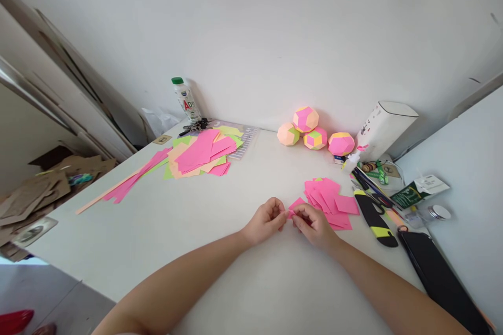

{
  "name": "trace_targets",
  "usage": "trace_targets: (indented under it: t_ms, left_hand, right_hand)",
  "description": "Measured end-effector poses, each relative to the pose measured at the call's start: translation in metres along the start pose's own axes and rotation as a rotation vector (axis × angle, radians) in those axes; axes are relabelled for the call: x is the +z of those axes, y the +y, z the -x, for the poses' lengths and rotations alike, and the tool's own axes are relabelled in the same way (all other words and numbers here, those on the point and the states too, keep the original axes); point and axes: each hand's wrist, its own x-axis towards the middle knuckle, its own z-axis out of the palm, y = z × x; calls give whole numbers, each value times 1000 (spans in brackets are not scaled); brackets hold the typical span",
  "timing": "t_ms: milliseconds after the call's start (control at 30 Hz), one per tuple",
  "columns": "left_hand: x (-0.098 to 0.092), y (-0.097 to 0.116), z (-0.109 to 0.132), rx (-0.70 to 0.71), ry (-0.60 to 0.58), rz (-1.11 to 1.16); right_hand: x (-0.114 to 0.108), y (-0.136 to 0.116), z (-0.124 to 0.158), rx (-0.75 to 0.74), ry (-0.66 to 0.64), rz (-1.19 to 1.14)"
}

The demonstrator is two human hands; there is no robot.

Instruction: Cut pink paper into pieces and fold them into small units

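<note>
Both hands meet over the front middle of the white table, pinching a small piece of pink paper between them. My left hand grips its left side with thumb and forefinger. On the other side, the fingers of my right hand are closed on it and hide much of it. Just behind and right of my right hand lies a loose pile of pink paper pieces. Several folded paper balls in pink, peach, yellow and green sit against the wall.
At the left is a heap of coloured paper on a clear ruler, with long paper strips beside it. A bottle stands behind. Along the right are a black-and-yellow cutter, a glue bottle, a white box and a black case.
</note>
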Motion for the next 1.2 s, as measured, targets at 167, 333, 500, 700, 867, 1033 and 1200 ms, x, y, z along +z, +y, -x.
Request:
trace_targets:
  t_ms: [167, 333, 500, 700, 867, 1033, 1200]
  left_hand:
    - [-1, -4, -1, 12, 17, -15]
    - [-1, -4, -1, 7, 31, -37]
    - [0, -2, 0, 3, 34, -21]
    - [-1, -3, -1, 6, 28, 15]
    - [-1, -4, -2, 14, 40, 35]
    - [0, -2, -1, 16, 69, 25]
    - [0, -1, -1, 18, 83, 13]
  right_hand:
    - [0, -1, 0, 4, -4, -7]
    - [-1, -2, -1, 6, -12, 6]
    - [-1, -3, -1, 13, -14, 19]
    - [-1, -3, 0, 12, -13, 36]
    - [-1, -2, -1, 5, -22, 46]
    - [-1, -2, -1, -3, -25, 70]
    - [-1, -2, -2, -2, -34, 70]
